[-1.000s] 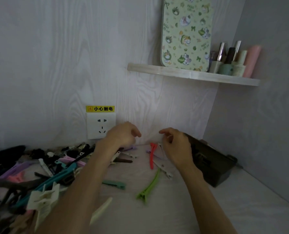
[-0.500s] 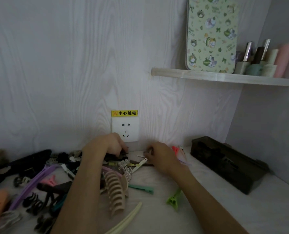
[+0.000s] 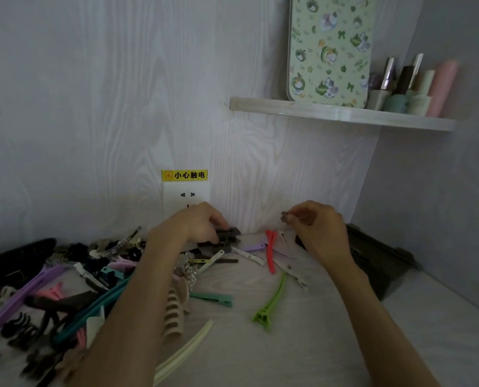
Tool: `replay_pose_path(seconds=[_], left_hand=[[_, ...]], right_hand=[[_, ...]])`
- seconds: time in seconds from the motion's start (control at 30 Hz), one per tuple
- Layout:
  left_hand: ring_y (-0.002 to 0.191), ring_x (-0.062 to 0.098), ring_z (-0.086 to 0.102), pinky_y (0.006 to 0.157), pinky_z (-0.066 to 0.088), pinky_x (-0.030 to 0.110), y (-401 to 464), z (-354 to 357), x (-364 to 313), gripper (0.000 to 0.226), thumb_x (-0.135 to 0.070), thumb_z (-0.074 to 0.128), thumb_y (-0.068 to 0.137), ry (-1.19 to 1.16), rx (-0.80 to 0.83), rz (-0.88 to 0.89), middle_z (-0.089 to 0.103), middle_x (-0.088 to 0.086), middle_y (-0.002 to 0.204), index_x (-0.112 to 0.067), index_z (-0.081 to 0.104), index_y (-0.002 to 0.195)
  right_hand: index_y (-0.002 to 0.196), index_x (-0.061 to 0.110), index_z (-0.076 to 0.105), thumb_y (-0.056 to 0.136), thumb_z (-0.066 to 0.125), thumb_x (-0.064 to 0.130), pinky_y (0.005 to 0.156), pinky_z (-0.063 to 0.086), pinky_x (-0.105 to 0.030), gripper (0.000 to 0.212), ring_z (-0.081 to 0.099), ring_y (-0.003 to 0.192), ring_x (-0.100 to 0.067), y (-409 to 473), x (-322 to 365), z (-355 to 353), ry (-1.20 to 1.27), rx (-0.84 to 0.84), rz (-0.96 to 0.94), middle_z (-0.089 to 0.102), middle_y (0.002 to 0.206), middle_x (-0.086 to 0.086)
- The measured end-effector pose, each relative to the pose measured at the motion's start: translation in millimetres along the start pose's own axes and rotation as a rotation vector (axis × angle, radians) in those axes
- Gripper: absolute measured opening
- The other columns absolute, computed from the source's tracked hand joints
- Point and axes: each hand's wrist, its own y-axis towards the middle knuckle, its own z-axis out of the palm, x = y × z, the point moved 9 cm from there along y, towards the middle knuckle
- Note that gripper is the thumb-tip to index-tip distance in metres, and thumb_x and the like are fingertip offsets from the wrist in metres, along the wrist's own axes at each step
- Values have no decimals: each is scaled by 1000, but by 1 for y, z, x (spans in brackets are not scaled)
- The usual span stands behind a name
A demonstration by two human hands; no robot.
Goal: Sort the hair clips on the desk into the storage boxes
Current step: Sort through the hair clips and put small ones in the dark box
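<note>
Worktop (image 3: 302, 344) first, pale wood grain, running into a corner of matching wall panels. Up on the right a shelf (image 3: 341, 114) carries a green patterned tin (image 3: 329, 48) and a row of small bottles (image 3: 417, 88). Low on the back wall sits a white socket (image 3: 176, 195) under a yellow warning sticker (image 3: 184, 175).

Over on the right edge of the worktop lies the dark storage box (image 3: 380, 263), partly hidden behind the right forearm. The left side is a heap of hair clips (image 3: 65, 289): long purple and teal ones, dark claws, a pink one, all tangled together. Nearer the middle, a beige claw clip (image 3: 175, 308) lies just beside the left forearm, a cream headband (image 3: 185, 353) curves along the front, a lime green clip (image 3: 270, 303) lies alone in the open, and a red clip (image 3: 270, 254) lies near the back wall, with a teal clip (image 3: 213, 298) between the claw and the green one.

Now the hands. The left hand (image 3: 193, 224) is down at the back of the worktop, its grip curled round a dark clip (image 3: 228, 234) that rests by the wall. The right hand (image 3: 316, 227) is raised above the red clip, fingertips pinching a small dark clip (image 3: 284, 217) in the air, left of the storage box.
</note>
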Motion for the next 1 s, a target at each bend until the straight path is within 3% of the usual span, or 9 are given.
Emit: replay_pose_path(seconds=[0.1, 0.2, 0.3, 0.47, 0.53, 0.7, 0.8, 0.9, 1.0], left_hand=[[117, 23, 54, 105, 41, 34, -6, 4, 5, 42, -2, 67, 79, -1, 79, -27, 60, 7, 126, -14, 63, 119], [119, 22, 53, 105, 40, 33, -11, -1, 7, 43, -3, 66, 80, 32, 95, -41, 58, 6, 129, -13, 60, 122], [125, 20, 48, 107, 37, 30, -21, -15, 3, 46, -6, 64, 83, 40, 65, -51, 51, 5, 136, -14, 54, 128], [122, 17, 50, 107, 38, 32, -63, -37, 7, 39, -18, 58, 89, 61, -24, -54, 51, 0, 136, -22, 54, 128], [114, 14, 55, 102, 43, 34, -89, -43, 17, 32, -28, 56, 90, 82, -88, -45, 57, -4, 130, -27, 59, 122], [95, 6, 60, 83, 51, 30, -156, -53, 47, 27, -49, 51, 89, 231, -306, -36, 65, -14, 111, -36, 65, 108], [95, 8, 62, 79, 54, 31, -166, -37, 66, 25, -47, 55, 87, 294, -251, -115, 65, -13, 114, -40, 65, 108], [98, 8, 62, 79, 52, 26, -170, -37, 75, 23, -32, 57, 88, 216, -305, -147, 62, -14, 121, -40, 64, 109], [103, 9, 61, 84, 51, 28, -170, -43, 79, 34, -16, 59, 85, 178, -413, -142, 64, -13, 119, -38, 64, 110]], right_hand=[[99, 16, 70, 85, 65, 21, 77, 56, -34, 16, 65, 85, -15, 1, -13, -37, -111, -175, 19, 72, 98, -2], [116, 14, 64, 86, 64, 20, 89, 51, -34, 31, 62, 98, -17, 3, -24, -34, -183, -100, 55, 67, 114, -7], [111, 15, 66, 89, 58, 14, 76, 46, -22, 24, 58, 87, -9, -1, -16, -32, -117, -113, 24, 69, 107, -7], [96, 17, 70, 86, 59, 9, 78, 54, -27, 17, 65, 74, -17, -31, 29, 27, 11, 325, -43, 70, 89, -1], [103, 15, 69, 86, 61, 13, 69, 49, -15, 18, 63, 72, -14, -60, 61, 54, 60, 549, -124, 67, 88, 4], [137, 27, 42, 95, 47, 24, 97, 27, -2, 42, 40, 121, 2, -114, 124, 102, -23, 663, -391, 45, 135, 15], [146, 27, 20, 98, 39, 23, 112, 19, -25, 52, 20, 141, -13, -119, 108, 133, -162, 740, -334, 22, 154, 5], [139, 26, 35, 86, 60, 25, 106, 33, -31, 58, 38, 131, -17, -110, 96, 142, -151, 732, -298, 39, 144, 1], [108, 20, 62, 80, 69, 24, 84, 47, -28, 29, 59, 98, -15, -92, 90, 127, -30, 511, -250, 64, 108, -1]])
